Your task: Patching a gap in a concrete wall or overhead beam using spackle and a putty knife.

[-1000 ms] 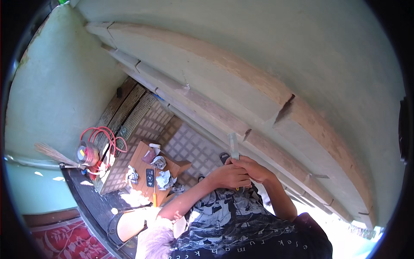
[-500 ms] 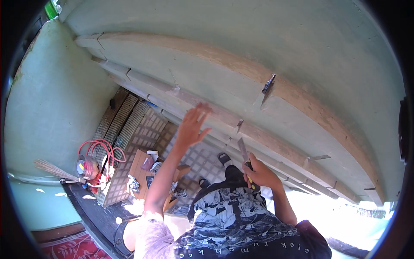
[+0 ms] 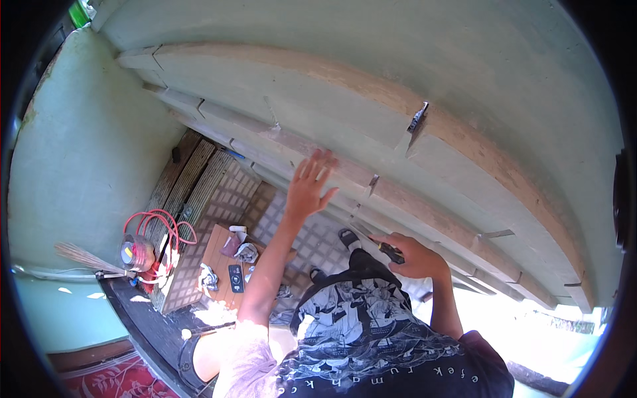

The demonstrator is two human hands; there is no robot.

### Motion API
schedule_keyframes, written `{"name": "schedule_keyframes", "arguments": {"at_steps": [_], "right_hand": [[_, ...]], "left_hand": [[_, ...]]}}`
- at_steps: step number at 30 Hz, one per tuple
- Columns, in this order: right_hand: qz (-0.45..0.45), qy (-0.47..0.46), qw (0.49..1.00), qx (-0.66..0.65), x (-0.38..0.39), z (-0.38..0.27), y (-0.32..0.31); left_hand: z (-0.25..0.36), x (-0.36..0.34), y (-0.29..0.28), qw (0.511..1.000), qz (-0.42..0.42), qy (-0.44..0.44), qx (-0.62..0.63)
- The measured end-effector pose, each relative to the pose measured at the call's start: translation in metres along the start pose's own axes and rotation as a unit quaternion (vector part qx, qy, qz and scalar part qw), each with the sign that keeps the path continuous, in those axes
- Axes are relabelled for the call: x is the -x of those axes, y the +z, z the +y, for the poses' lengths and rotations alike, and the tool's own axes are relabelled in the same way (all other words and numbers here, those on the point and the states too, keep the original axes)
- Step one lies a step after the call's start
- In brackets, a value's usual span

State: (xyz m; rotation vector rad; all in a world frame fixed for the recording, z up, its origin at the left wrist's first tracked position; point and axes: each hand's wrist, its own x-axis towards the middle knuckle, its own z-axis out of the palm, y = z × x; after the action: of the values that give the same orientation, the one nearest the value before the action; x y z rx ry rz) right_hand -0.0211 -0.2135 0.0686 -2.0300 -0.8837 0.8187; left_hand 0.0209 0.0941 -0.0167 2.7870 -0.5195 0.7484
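My left hand (image 3: 306, 192) reaches up with its fingers spread and holds nothing. Its fingertips are slightly blurred at the second wooden slat (image 3: 259, 132) on the wall; whether they touch it, I cannot tell. Lower and to the right, my right hand (image 3: 417, 255) is closed round a flat-bladed tool with a black and yellow handle (image 3: 391, 252). The thin blade, seen nearly edge-on, points up and left toward the slats. Between my hands, a notch or metal piece (image 3: 373, 184) interrupts the second slat. A shinier metal piece (image 3: 418, 118) sits in the top slat (image 3: 318, 66).
Below my left arm stands a small wooden table (image 3: 219, 255) with crumpled paper (image 3: 246, 253) and a dark phone-like device (image 3: 235, 278). Farther left are a coiled red hose (image 3: 159, 215), a round container (image 3: 137, 253) and a broom (image 3: 79, 255). My sandalled feet stand on the tiled floor (image 3: 285, 215).
My left hand has shifted slightly right along the slat, fingers still spread. My right hand has risen and turned, tipping the blade from upright toward the left.
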Motion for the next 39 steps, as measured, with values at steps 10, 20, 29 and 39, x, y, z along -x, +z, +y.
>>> {"name": "schedule_keyframes", "arguments": {"at_steps": [10,20,29,39], "right_hand": [[0.236,-0.023,0.971,-0.037,-0.027,-0.030,-0.002],[0.151,0.012,0.949,0.276,-0.163,-0.055,-0.016],[0.077,0.016,0.949,0.306,-0.196,-0.073,-0.035],[0.060,0.013,0.955,0.290,-0.201,-0.081,-0.033]], "left_hand": [[-0.079,0.032,0.005,0.911,0.173,-0.368,-0.068],[-0.019,0.013,0.024,0.770,0.273,-0.500,0.286],[-0.036,0.025,0.007,0.665,0.260,-0.526,0.462],[-0.013,-0.001,-0.020,0.605,0.145,-0.560,0.547]]}}
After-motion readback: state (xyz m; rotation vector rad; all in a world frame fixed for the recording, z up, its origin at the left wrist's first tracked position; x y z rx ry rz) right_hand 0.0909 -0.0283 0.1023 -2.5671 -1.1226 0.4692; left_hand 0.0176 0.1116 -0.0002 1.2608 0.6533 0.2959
